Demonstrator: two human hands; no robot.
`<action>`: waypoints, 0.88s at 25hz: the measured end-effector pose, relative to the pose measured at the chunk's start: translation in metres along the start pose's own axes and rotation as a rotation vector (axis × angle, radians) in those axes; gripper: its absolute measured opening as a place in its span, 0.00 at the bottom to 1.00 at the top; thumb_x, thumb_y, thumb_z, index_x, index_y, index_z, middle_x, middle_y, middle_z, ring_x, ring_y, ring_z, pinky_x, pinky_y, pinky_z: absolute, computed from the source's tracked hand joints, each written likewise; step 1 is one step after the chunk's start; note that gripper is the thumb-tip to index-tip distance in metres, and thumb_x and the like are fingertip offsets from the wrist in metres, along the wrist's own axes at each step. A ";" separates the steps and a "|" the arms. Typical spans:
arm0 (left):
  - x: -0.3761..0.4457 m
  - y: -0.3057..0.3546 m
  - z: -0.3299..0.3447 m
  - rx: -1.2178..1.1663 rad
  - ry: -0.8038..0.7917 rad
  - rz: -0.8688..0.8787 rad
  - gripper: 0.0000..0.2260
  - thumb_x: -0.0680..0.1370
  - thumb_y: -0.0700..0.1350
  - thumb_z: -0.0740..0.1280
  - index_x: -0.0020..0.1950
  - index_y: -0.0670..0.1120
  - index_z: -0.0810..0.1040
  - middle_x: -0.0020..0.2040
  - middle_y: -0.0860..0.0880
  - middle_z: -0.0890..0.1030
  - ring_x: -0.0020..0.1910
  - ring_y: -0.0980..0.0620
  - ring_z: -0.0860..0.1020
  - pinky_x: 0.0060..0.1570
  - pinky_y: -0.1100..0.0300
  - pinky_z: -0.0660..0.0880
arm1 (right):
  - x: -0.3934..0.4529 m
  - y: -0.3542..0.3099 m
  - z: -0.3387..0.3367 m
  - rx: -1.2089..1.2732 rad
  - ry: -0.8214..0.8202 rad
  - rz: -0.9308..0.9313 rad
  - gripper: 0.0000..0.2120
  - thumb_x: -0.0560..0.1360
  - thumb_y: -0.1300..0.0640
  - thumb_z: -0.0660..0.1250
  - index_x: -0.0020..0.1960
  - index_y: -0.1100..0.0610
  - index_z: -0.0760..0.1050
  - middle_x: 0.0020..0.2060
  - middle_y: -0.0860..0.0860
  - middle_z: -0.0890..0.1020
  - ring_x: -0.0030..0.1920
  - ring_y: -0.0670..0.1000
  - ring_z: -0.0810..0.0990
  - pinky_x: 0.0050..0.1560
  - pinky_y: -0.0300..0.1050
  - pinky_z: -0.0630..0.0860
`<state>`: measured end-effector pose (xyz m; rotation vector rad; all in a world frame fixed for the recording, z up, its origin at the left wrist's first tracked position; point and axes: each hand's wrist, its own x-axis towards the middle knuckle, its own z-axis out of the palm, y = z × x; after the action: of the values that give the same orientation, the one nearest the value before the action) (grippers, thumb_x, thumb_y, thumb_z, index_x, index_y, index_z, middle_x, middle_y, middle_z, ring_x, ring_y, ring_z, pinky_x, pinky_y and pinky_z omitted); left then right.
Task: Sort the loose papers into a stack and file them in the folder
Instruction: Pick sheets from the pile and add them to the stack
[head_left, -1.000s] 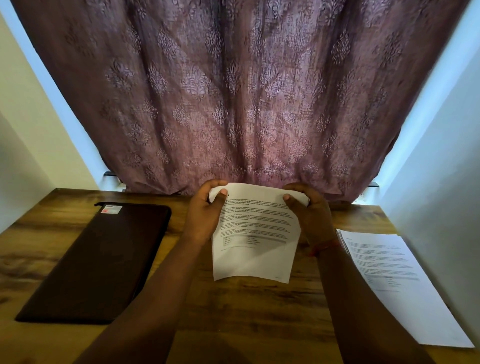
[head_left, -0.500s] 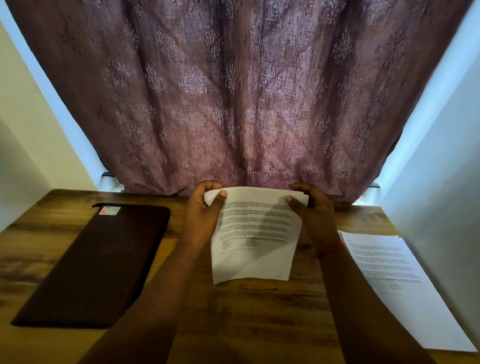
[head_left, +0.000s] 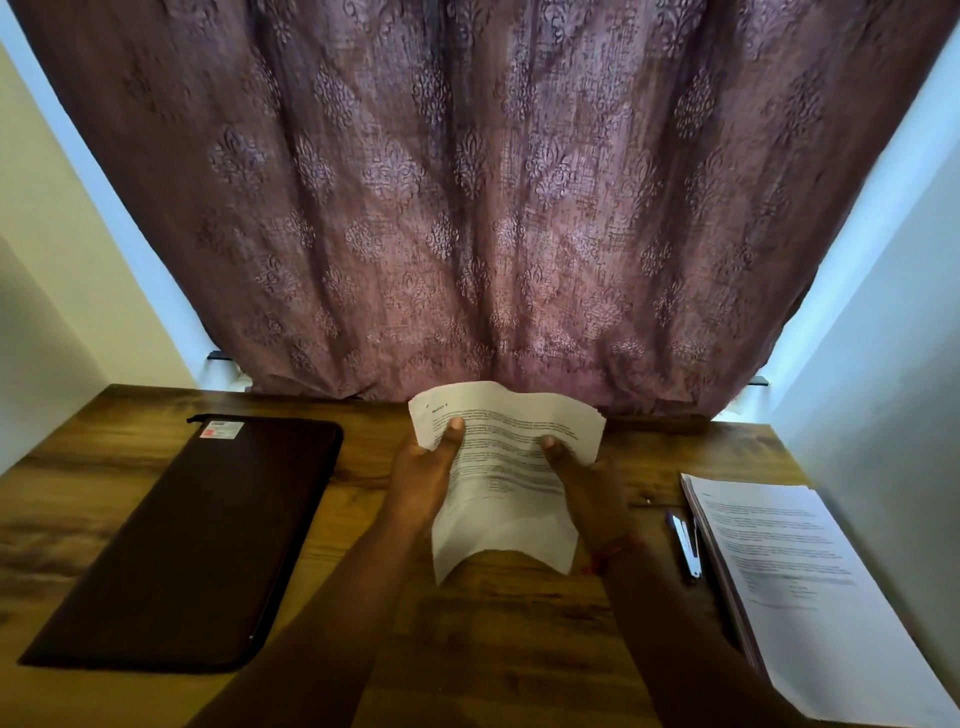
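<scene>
Papers (head_left: 506, 499) between (both hands') fingers (head_left: 451, 434)

A mauve woven curtain (head_left: 467, 208) carries a paler damask motif in diagonal rows. The wooden table (head_left: 493, 649) is brown with darker grain streaks. By its left edge lies a dark brown leather-look zip folder (head_left: 197, 535) with a red-and-white label (head_left: 222, 429) at its far corner. White sheets printed in grey-black lines (head_left: 506, 483) show at centre; a matching white printed stack (head_left: 800, 582) sits by the right edge, beside a blue-and-white pen (head_left: 685, 545).
</scene>
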<state>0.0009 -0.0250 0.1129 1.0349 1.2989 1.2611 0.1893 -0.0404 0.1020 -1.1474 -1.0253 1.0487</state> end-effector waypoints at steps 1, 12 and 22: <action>-0.003 -0.002 0.000 -0.007 0.011 -0.010 0.13 0.77 0.57 0.68 0.54 0.50 0.83 0.48 0.50 0.86 0.45 0.54 0.85 0.43 0.59 0.81 | -0.005 0.004 0.002 0.007 0.018 -0.019 0.06 0.76 0.56 0.70 0.53 0.52 0.82 0.46 0.47 0.87 0.50 0.47 0.85 0.44 0.36 0.79; -0.013 0.010 -0.012 -0.026 -0.077 0.139 0.12 0.79 0.47 0.68 0.62 0.48 0.78 0.52 0.52 0.85 0.51 0.54 0.84 0.43 0.63 0.80 | -0.003 -0.004 -0.010 -0.102 -0.018 -0.112 0.11 0.76 0.55 0.70 0.58 0.53 0.80 0.50 0.49 0.85 0.51 0.45 0.84 0.48 0.41 0.81; 0.000 0.031 -0.021 0.057 -0.066 0.307 0.08 0.79 0.52 0.65 0.55 0.52 0.79 0.48 0.51 0.85 0.46 0.52 0.83 0.41 0.55 0.79 | 0.031 -0.041 -0.023 -0.299 -0.130 -0.326 0.05 0.74 0.60 0.71 0.50 0.58 0.81 0.44 0.48 0.85 0.44 0.45 0.84 0.42 0.37 0.79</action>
<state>-0.0217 -0.0248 0.1423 1.3436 1.1611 1.4104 0.2217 -0.0190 0.1423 -1.1094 -1.4551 0.7332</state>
